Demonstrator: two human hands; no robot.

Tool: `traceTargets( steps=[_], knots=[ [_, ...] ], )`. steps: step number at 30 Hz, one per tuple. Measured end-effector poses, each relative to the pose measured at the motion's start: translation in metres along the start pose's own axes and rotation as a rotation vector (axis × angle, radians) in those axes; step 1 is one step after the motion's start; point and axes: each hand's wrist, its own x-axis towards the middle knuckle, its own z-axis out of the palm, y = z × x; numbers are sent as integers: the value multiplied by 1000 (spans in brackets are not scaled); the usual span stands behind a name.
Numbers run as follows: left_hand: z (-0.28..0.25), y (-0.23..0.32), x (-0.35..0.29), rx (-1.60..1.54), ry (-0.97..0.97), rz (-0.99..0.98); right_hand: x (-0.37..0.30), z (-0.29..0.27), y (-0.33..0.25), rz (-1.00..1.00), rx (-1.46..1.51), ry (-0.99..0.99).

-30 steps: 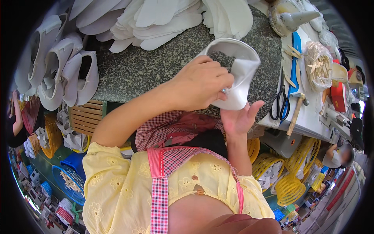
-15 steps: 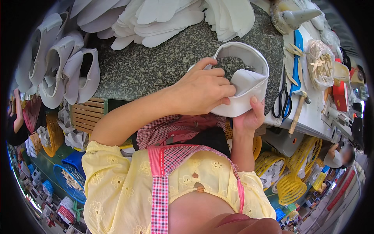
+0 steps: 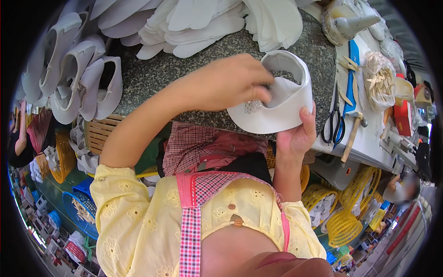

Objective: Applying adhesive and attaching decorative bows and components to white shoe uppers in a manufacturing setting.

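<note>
Shoe upper (image 3: 293, 107) at the bench's (image 3: 152, 69) near edge: my L hand (image 3: 242, 83) at its 10 o'clock, R hand (image 3: 297, 135) at 5. Other uppers (image 3: 107, 87) at 9. Insole stacks (image 3: 198, 32) at 11 & 12, on bench. Side table (image 3: 376, 138) to R: bag of strips (image 3: 381, 82) approx. 3, scissors (image 3: 336, 111) 4, hammer (image 3: 351, 140) just R of 'em.

White shoe upper (image 3: 288, 108): I can read no lettering on it.
White insoles (image 3: 205, 25): no marks legible to me.
Red box (image 3: 402, 118): too small in my view to read any print.
Speckled counter (image 3: 150, 76): no label or number that I can read from here.
</note>
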Motion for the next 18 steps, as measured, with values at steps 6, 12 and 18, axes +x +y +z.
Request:
traceTargets(
  steps=[6, 12, 18],
  knots=[
    [11, 4, 29, -687, -157, -588, -5, 4, 6, -52, -15, -100],
    [33, 8, 26, -922, 147, -598, -11, 4, 15, -31, 83, -83],
    [28, 19, 30, -216, 441, -246, -13, -2, 17, -3, 95, -85]
  ],
)
